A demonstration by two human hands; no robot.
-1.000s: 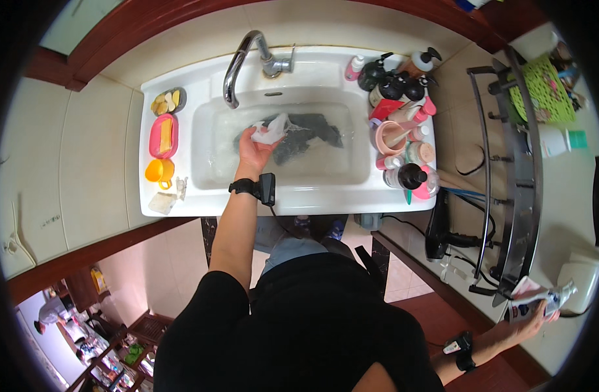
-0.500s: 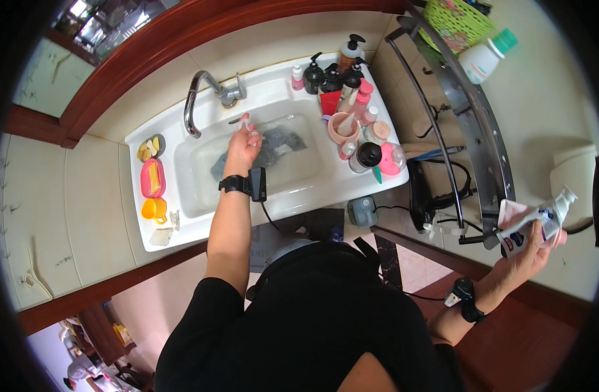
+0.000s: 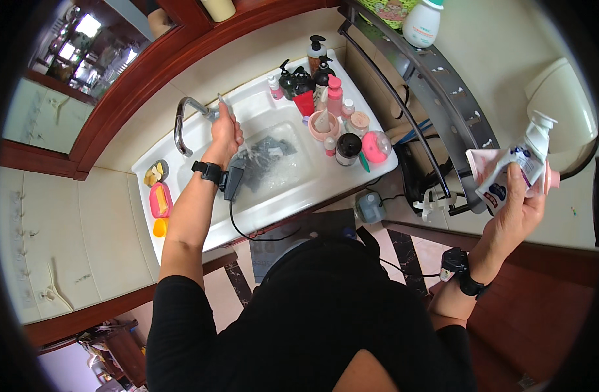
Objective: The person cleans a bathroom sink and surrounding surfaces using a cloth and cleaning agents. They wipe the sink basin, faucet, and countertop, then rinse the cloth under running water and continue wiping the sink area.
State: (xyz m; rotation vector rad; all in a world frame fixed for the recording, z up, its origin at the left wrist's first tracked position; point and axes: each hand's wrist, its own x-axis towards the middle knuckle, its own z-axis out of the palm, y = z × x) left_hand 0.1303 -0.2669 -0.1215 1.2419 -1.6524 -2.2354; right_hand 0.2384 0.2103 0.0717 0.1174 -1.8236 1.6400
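Observation:
My left hand (image 3: pixel 226 134) reaches over the sink (image 3: pixel 198 189) to the lever of the chrome faucet (image 3: pixel 185 117), its fingers curled at the handle. Below it, a dark grey-blue cloth (image 3: pixel 267 153) lies in the water in the basin, where the surface looks splashed. Out at the right, my right hand (image 3: pixel 515 209) is closed around squeeze tubes: a white and dark blue tube (image 3: pixel 508 173) with a white cap, and a pinkish one partly hidden behind it. Black straps with small devices sit on both wrists.
Pump bottles (image 3: pixel 303 81), jars and a pink cup (image 3: pixel 323 124) crowd the sink's right rim. A pink soap dish (image 3: pixel 160 199) and yellow cup (image 3: pixel 160 227) stand on the left rim. Right of the sink runs a dark metal rack (image 3: pixel 443 98) with a white bottle (image 3: pixel 422 25) on top.
My left hand has moved from over the basin up to the faucet handle. My right hand still holds the tubes. The view has shifted, and the water in the basin looks more disturbed.

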